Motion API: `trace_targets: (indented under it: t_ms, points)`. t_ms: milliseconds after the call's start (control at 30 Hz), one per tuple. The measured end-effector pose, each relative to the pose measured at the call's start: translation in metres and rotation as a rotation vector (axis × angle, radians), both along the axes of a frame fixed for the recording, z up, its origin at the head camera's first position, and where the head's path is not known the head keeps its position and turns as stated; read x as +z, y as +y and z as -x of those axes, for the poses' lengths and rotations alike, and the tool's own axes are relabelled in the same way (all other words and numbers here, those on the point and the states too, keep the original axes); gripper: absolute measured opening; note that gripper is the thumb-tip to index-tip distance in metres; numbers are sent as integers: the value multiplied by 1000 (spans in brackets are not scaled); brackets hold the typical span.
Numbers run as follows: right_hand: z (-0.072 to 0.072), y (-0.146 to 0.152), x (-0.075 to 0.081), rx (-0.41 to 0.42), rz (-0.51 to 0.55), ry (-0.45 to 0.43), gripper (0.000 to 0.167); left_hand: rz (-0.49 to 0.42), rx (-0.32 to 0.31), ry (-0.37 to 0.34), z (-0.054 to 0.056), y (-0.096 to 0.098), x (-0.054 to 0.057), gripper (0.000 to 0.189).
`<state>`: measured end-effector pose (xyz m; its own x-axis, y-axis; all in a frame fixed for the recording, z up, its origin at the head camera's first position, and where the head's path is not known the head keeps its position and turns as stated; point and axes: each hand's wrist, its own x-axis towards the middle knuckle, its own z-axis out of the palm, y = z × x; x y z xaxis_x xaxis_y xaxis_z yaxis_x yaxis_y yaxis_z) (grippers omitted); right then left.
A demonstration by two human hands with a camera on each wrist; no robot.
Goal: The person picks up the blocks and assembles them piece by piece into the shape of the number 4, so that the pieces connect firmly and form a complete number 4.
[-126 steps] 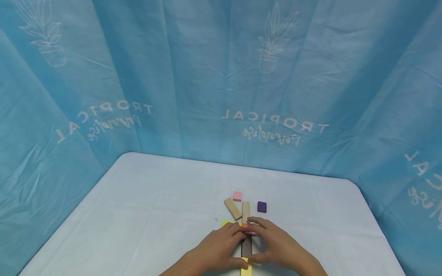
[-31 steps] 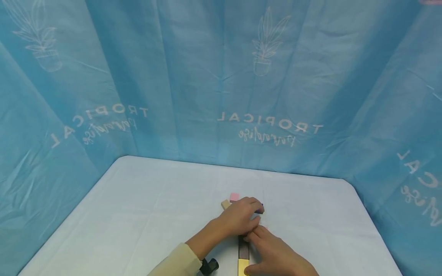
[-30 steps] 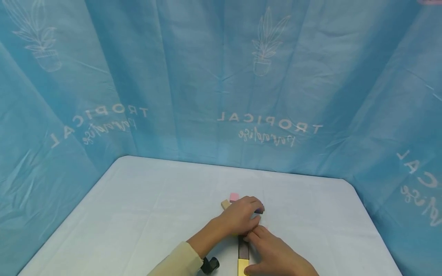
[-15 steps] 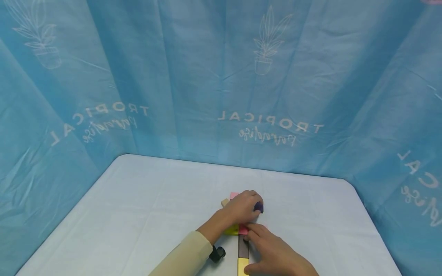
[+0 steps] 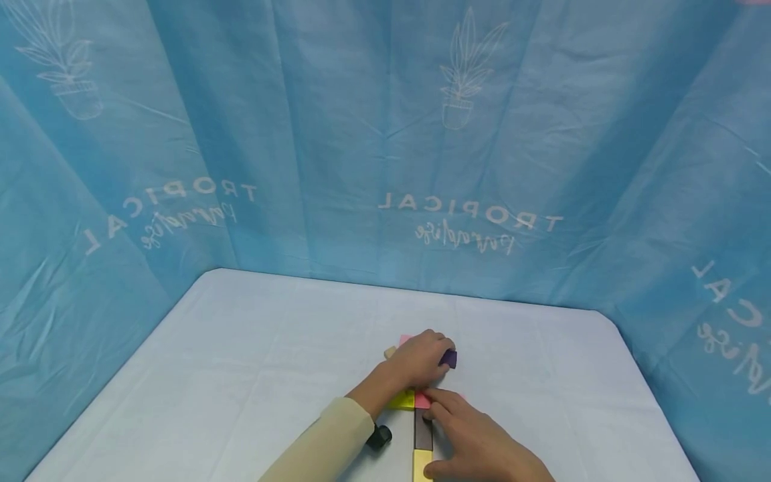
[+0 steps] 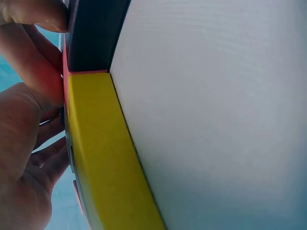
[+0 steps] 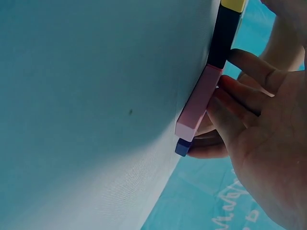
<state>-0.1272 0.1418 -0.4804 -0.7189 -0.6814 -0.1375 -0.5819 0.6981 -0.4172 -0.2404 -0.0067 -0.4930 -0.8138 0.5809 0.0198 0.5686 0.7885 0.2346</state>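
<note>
Blue curtain (image 5: 337, 134) surrounds the white bench (image 5: 241, 361); its white print reads TROPICAL (image 5: 470, 209), with "paradise" in script beneath, mirror-reversed and repeated across the folds, and line drawings of potted plants (image 5: 464, 73) stand above it. On the bench the dark brown block (image 5: 423, 429) lies with its long axis running away from the person. Against its near end lies a pale yellow block (image 5: 422, 462) on the same line, and against its far end a red block (image 5: 422, 400). Just past that far end, to the left of the dark brown block, a bright yellow block (image 5: 402, 400) has its long axis crosswise; to the right, a long pink block (image 7: 199, 103) points the opposite way, mostly covered in the head view.

Farther beyond the dark brown block and slightly to its right is a purple block (image 5: 452, 359), with the fingers of the left hand (image 5: 418, 358) clamped on it. It looks short and squarish, but being partly covered, its long axis cannot be told. Right of the dark brown block lies the right hand (image 5: 470, 435), thumb and fingers apart, fingertips on the red block and thumb on the pale yellow block. Well beyond the dark brown block, partly behind the left hand, are a tan block (image 5: 389, 351) and a small pink block (image 5: 405, 339). Left of the dark brown block, a black object (image 5: 380, 437) sits beside a cream sleeve (image 5: 328, 435)
</note>
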Motion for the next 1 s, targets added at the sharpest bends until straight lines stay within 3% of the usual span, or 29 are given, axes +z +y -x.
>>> trace_targets:
  t_ms: [333,567,1000]
  points:
    - [-3,2,-3,45,49,71,87,-47,22,-42,0,-3,-1,38]
    - [-3,3,-4,64,62,117,75,-97,21,-67,-1,-4,0,38]
    - [-2,2,-4,28,35,75,78,-153,13,-81,-7,-14,14,35]
